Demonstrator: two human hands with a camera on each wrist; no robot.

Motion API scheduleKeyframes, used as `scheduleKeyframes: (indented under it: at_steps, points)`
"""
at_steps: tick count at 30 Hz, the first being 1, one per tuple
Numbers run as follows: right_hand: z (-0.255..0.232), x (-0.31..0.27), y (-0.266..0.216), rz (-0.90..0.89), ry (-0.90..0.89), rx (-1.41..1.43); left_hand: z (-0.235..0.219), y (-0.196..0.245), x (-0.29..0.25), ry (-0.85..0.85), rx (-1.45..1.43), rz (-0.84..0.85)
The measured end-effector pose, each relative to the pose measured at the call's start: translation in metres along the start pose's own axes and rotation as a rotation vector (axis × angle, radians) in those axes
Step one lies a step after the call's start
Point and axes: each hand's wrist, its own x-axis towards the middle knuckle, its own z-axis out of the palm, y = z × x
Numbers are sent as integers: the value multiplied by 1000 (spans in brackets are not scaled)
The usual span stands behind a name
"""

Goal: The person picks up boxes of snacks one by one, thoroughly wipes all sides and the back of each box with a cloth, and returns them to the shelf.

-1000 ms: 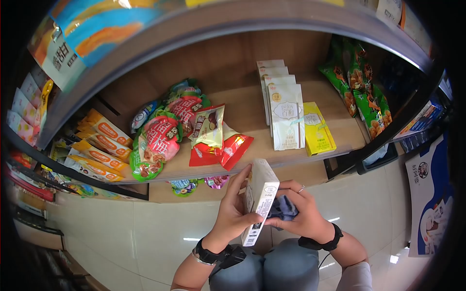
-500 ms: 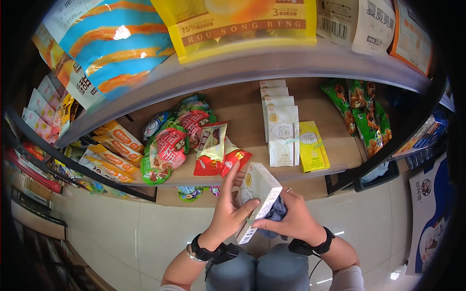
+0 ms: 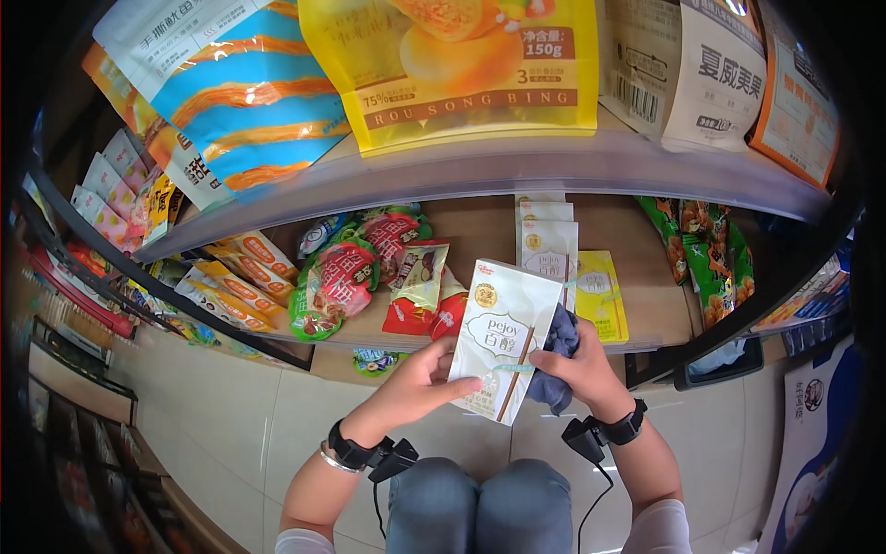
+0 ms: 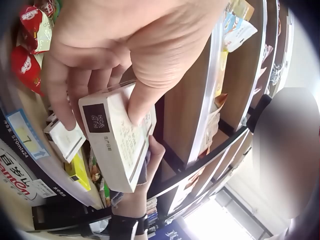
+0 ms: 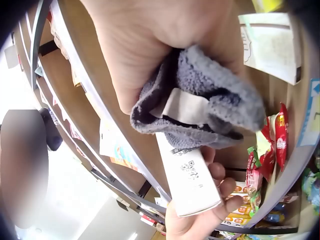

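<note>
Your left hand (image 3: 413, 383) grasps the white box (image 3: 503, 340) from its left edge, thumb across the front, holding it upright before the shelf (image 3: 480, 171). Your right hand (image 3: 583, 369) clenches a grey cloth (image 3: 556, 355) against the box's right side. The left wrist view shows what the head view hides: the box's end with a QR code (image 4: 99, 118), and your fingers (image 4: 60, 95) curled behind it. The right wrist view shows the cloth (image 5: 210, 100) bunched over the box's edge. Farther back, matching boxes (image 3: 546, 242) and red snack bags (image 3: 346, 277) lie on the lower shelf; a yellow bag (image 3: 461, 65) stands above.
</note>
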Motion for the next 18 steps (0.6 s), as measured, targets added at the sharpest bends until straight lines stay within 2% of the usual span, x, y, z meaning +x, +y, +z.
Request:
scheduleKeyframes:
  at_steps: [6, 9, 13, 18]
  points:
    - [8, 7, -16, -107, -19, -35, -5, 44, -12, 33, 48, 1]
    - [13, 9, -29, -84, -43, -28, -9, 59, -17, 38, 69, -1]
    - [29, 13, -38, -229, -59, -68, -17, 86, -30, 53, 87, -26]
    - [39, 23, -53, -256, -64, -96, -24, 112, -37, 81, 127, -2]
